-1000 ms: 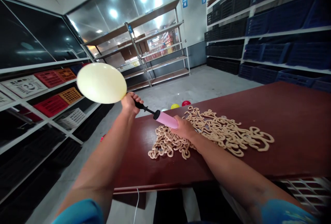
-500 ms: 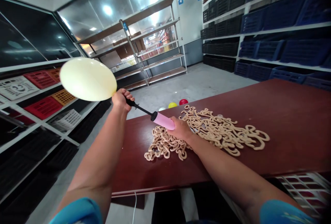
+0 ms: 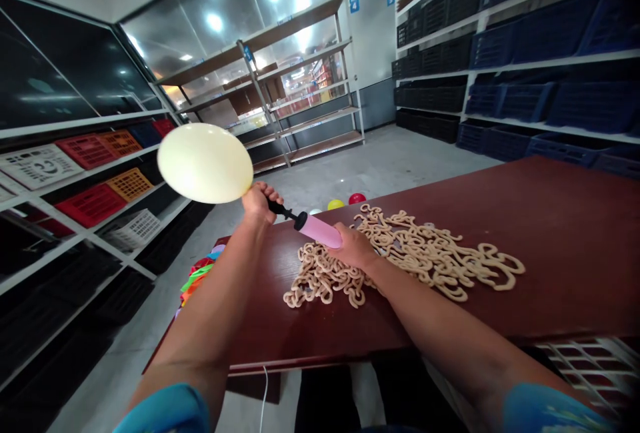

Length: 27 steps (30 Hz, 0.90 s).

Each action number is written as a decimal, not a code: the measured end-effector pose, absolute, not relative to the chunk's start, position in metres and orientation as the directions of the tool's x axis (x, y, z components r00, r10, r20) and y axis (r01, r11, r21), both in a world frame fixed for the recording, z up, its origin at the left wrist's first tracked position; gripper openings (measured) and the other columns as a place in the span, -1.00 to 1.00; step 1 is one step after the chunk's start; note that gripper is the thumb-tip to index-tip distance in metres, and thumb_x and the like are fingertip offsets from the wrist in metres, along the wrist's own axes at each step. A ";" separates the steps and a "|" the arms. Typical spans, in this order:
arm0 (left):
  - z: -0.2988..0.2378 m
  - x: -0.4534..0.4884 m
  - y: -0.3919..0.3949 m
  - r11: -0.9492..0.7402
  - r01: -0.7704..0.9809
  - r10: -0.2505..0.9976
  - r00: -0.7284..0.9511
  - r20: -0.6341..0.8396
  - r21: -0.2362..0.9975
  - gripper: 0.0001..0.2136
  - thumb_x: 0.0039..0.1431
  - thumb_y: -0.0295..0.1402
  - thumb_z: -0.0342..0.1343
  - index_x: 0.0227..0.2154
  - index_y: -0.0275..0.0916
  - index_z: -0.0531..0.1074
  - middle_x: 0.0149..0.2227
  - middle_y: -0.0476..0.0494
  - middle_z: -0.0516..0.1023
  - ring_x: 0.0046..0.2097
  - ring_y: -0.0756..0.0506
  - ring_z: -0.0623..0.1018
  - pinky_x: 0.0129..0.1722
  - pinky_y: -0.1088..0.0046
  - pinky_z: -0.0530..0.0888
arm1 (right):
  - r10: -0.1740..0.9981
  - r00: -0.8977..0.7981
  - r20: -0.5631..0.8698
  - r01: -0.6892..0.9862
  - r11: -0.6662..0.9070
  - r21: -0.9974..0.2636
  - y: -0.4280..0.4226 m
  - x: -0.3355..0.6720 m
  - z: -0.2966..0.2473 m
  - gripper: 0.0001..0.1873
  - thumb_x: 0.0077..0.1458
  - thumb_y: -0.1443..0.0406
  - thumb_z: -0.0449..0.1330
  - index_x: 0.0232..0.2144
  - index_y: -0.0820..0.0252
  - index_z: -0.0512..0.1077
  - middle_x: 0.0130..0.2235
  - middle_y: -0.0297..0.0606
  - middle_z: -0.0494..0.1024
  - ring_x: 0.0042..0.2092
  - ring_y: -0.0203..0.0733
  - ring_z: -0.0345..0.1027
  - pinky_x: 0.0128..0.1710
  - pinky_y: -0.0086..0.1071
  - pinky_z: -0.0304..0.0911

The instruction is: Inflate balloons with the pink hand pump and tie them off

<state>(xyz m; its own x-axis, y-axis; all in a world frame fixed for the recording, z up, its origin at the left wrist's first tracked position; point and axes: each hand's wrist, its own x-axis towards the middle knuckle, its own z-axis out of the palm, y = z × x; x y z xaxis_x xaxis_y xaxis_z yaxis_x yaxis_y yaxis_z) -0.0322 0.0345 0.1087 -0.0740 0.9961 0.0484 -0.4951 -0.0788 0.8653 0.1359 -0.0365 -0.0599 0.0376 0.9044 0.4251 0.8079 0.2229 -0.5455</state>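
A pale yellow inflated balloon (image 3: 205, 163) sits at the black end of a hand balloon pump (image 3: 320, 230) with a pink barrel. My left hand (image 3: 260, 202) is closed round that black end and the neck of the balloon, which it partly hides. Lower down, my right hand (image 3: 353, 246) grips the pink barrel. A short length of black rod shows between the two hands. Under and beside my right hand, a pile of beige, rope-like curled pieces (image 3: 415, 246) is spread over the dark red table (image 3: 565, 239).
Bright limp pieces, perhaps uninflated balloons (image 3: 197, 276), lie at the table's left edge. Beyond the far edge are a red balloon (image 3: 357, 198) and a yellow balloon (image 3: 335, 204). Shelves with crates (image 3: 90, 205) stand left, blue crates (image 3: 525, 101) right. A white cable (image 3: 264, 393) hangs in front.
My left hand has moved right and slightly down toward my right hand, carrying the balloon, and less of the pump's rod shows. Bright pieces at the table's left have come into view.
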 end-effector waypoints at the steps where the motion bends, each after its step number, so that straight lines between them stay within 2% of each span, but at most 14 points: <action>1: 0.119 -0.041 0.036 -0.093 -0.492 0.995 -0.081 0.060 0.865 -0.81 -0.12 -0.58 -0.14 -0.62 -0.22 -0.04 -0.70 0.11 -0.08 -0.72 0.09 0.06 -0.71 0.55 0.09 | 0.901 0.034 0.433 0.805 0.232 -0.546 -0.036 0.136 -0.060 -0.57 -0.18 0.12 0.20 -0.20 0.11 0.29 -0.32 -0.24 0.50 -0.32 -0.12 0.38 -0.41 -0.30 0.19; 6: 0.167 -0.079 0.044 -0.160 -0.477 0.987 -0.104 0.126 0.864 -0.80 -0.13 -0.56 -0.11 -0.61 -0.22 -0.04 -0.68 0.12 -0.06 -0.71 0.11 0.07 -0.71 0.57 0.09 | 0.902 0.056 0.427 0.796 0.218 -0.565 -0.032 0.136 -0.063 -0.56 -0.20 0.13 0.21 -0.21 0.11 0.30 -0.33 -0.23 0.49 -0.35 -0.13 0.37 -0.44 -0.32 0.14; 9: 0.176 -0.088 0.047 -0.179 -0.471 0.984 -0.106 0.146 0.864 -0.82 -0.15 -0.57 -0.13 -0.61 -0.23 -0.04 -0.68 0.11 -0.05 -0.71 0.11 0.06 -0.71 0.58 0.07 | 0.907 0.065 0.415 0.794 0.205 -0.572 -0.030 0.136 -0.067 -0.54 -0.23 0.13 0.23 -0.21 0.12 0.30 -0.34 -0.24 0.49 -0.35 -0.15 0.36 -0.45 -0.35 0.10; 21: 0.084 -0.016 0.037 -0.067 -0.501 0.997 -0.074 0.035 0.863 -0.83 -0.10 -0.58 -0.16 -0.62 -0.22 -0.01 -0.69 0.11 -0.08 -0.72 0.09 0.05 -0.70 0.56 0.08 | 0.911 0.061 0.409 0.828 0.183 -0.530 -0.034 0.139 -0.065 -0.58 -0.18 0.10 0.21 -0.25 0.15 0.31 -0.38 -0.23 0.49 -0.39 -0.17 0.35 -0.45 -0.36 0.08; 27: 0.081 -0.008 0.028 -0.066 -0.522 0.997 -0.059 0.041 0.851 -0.79 -0.04 -0.53 -0.10 -0.63 -0.21 -0.03 -0.69 0.11 -0.08 -0.71 0.10 0.06 -0.69 0.55 0.09 | 0.908 0.054 0.416 0.811 0.203 -0.548 -0.036 0.139 -0.062 -0.54 -0.19 0.10 0.22 -0.21 0.14 0.29 -0.36 -0.24 0.49 -0.38 -0.19 0.35 -0.45 -0.38 0.06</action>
